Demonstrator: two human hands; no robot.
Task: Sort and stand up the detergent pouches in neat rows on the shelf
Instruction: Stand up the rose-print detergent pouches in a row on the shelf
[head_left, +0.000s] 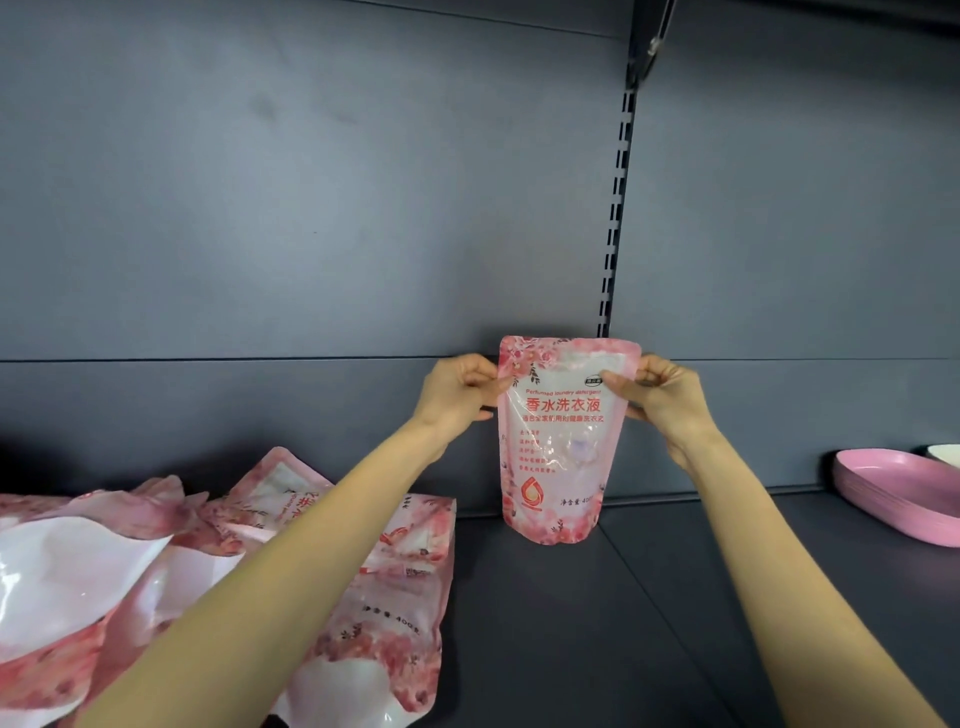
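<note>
The left hand (457, 392) and the right hand (662, 397) are both pinching the top corners of one pink detergent pouch (563, 441), with curled fingers on each side. The pouch is standing upright on the dark shelf (649, 597), close to the back panel (311, 208), with its printed front facing the camera. A pile of similar pouches (260, 561) is lying flat at the left, under the left arm. A stack of pink trays (898, 493) is sitting at the right edge.

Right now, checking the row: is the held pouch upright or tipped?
Upright: pouch stands on the shelf, left hand and right hand pinching its top corners.
</note>
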